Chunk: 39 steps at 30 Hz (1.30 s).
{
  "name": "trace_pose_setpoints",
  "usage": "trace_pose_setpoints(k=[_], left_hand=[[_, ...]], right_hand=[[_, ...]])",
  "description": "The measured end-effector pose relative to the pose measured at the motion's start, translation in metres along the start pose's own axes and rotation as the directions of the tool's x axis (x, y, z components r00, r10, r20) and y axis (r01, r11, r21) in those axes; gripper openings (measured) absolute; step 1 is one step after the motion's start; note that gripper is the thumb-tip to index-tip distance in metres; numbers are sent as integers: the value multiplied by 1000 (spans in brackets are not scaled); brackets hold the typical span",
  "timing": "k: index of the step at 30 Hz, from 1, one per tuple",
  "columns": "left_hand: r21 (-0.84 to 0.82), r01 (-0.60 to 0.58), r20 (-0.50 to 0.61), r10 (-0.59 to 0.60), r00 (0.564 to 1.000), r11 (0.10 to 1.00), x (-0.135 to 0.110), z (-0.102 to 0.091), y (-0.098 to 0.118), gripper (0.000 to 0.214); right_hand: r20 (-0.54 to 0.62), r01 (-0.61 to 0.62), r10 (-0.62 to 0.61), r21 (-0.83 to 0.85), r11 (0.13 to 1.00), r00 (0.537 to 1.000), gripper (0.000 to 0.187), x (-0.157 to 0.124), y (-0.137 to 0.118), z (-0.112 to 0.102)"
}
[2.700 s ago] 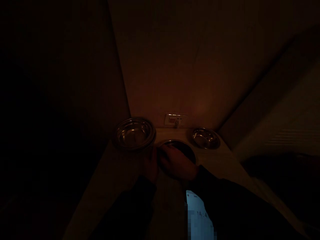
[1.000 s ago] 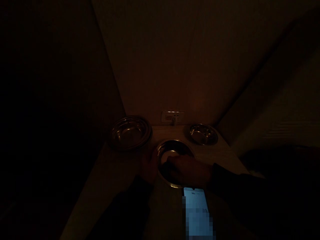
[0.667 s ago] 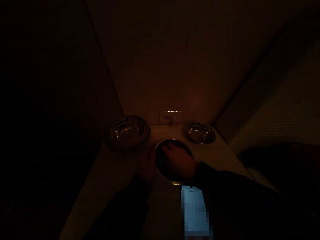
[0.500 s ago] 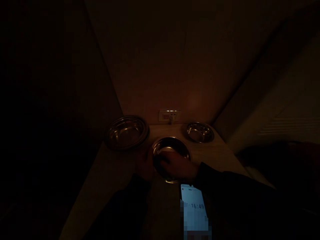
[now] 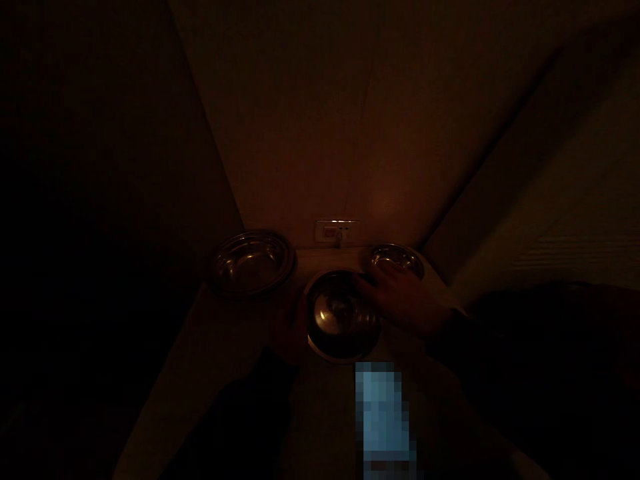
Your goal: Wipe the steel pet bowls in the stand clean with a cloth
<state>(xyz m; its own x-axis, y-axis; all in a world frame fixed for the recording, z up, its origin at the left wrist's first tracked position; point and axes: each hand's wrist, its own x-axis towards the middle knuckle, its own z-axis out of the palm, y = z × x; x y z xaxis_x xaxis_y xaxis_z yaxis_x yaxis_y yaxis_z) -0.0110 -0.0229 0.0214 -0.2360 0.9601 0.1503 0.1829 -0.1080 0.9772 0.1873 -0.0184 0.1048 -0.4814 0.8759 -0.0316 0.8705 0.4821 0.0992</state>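
In the dim light a round shiny metal bowl [image 5: 345, 340] stands in the middle of the table. My left hand [image 5: 291, 321] is at the bowl's left side, with its fingers against the rim; they are very dark. My right hand [image 5: 405, 303] is at the bowl's right edge, fingers stretched out and holding nothing that I can make out. It partly covers a smaller metal bowl [image 5: 387, 252] at the back right. What lies inside the middle bowl is too dark to tell.
Several nested metal bowls or plates [image 5: 253, 290] sit at the back left of the wooden table [image 5: 165, 400]. A lit phone [image 5: 385, 413], partly pixelated, lies in front of the middle bowl. A wall socket [image 5: 337, 231] with a plug is behind it.
My right hand has come out of the middle bowl and moved right and back, spreading its fingers. My left hand stays at the rim.
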Motion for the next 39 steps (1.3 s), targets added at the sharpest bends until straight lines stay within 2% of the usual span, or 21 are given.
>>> trace_pose_setpoints(k=[2,5,8,10,12,14,18,21,25,28,34,39], left_hand=[[27,-29,-34,30,999,999,-1,0,-1,40],[83,-47,-8,48,999,995,-4,-1,-4,42],[87,-69,-1,70,998,994,-5,-4,-6,42],[56,-75,-31,77,997,996,-4,-5,-7,42],[32,-53,-52,55,997,998,-3,-6,-6,42],[-1,-58,-60,58,996,998,-3,-8,-4,44],[-58,-116,-120,109,987,992,-4,-17,11,43],[-44,-178,-198,167,966,983,-4,-31,29,41],[-4,-244,-340,228,912,970,-4,-54,48,40],[0,-271,-427,245,870,963,-7,-69,59,40],[-23,-245,-487,203,850,969,-16,-88,73,42],[-20,-189,-501,154,851,982,-26,-102,85,43]], right_hand=[[36,4,-6,35,999,999,36,3,-17,6],[105,-4,-10,138,990,994,30,-3,-53,15],[94,-18,-9,280,960,996,30,-17,-77,12],[74,-52,19,482,875,997,33,-27,-82,8],[54,-66,40,668,741,998,35,-36,-83,5],[25,-49,46,746,665,999,37,-43,-81,5],[-3,-37,63,770,637,998,39,-53,-82,9],[-40,1,47,774,633,998,40,-57,-84,11],[-26,-46,94,723,690,995,33,-52,-92,12],[-43,-57,118,689,722,992,35,-40,-107,14],[-31,-31,67,650,759,997,41,-17,-151,19],[-57,18,33,717,697,998,45,-18,-161,15]])
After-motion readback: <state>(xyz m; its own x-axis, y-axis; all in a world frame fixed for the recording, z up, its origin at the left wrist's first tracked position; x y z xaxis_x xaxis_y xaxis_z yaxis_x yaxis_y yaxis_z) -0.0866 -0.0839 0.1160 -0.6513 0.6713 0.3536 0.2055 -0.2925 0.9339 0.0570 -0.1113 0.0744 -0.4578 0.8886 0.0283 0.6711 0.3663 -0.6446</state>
